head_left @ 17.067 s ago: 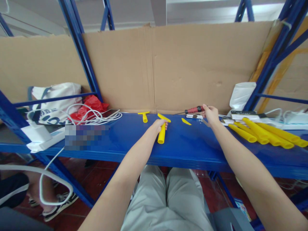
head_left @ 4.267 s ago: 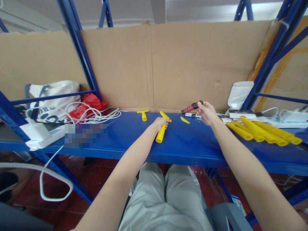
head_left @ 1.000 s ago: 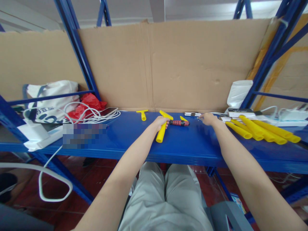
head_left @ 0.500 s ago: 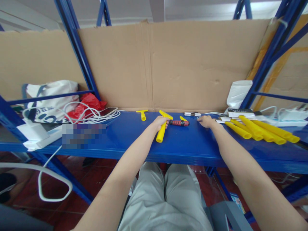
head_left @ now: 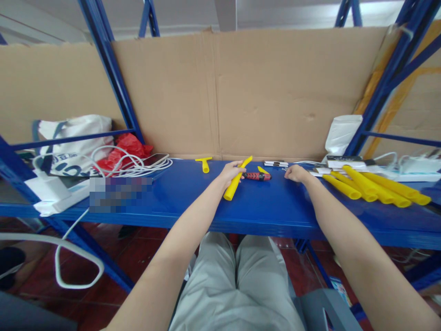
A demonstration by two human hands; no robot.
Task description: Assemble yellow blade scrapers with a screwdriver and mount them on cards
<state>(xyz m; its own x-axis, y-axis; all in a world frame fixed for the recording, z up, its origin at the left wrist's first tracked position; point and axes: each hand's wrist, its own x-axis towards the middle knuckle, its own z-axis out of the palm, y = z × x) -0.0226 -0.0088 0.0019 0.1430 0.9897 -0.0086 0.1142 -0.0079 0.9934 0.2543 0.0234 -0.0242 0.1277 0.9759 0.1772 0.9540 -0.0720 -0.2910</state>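
Observation:
My left hand point(head_left: 231, 174) is closed around a yellow T-shaped plastic tool point(head_left: 234, 184). Its tubular handle points down toward me and its flat head shows nearly edge-on above my fingers. Just right of that hand lies a red and black screwdriver point(head_left: 257, 176), with a small flat yellow piece point(head_left: 262, 170) behind it. My right hand point(head_left: 295, 174) is down at the tabletop, fingertips pinched together beside some tiny shiny bits point(head_left: 284, 169). What the fingertips hold, if anything, is too small to make out. Another yellow T-shaped tool point(head_left: 205, 164) lies farther back to the left.
Several yellow tubes point(head_left: 361, 184) are heaped at the right of the blue shelf point(head_left: 193, 202), by small boxes point(head_left: 345, 162). Black-and-white packets point(head_left: 275, 163) lie near the cardboard wall point(head_left: 275, 92). White cables point(head_left: 127, 165), a red bag point(head_left: 132, 146) and a power strip point(head_left: 65, 200) are at left.
My left hand has turned the yellow tool, so its head now tilts up to the right. The fingers of my right hand have drawn in and moved slightly right.

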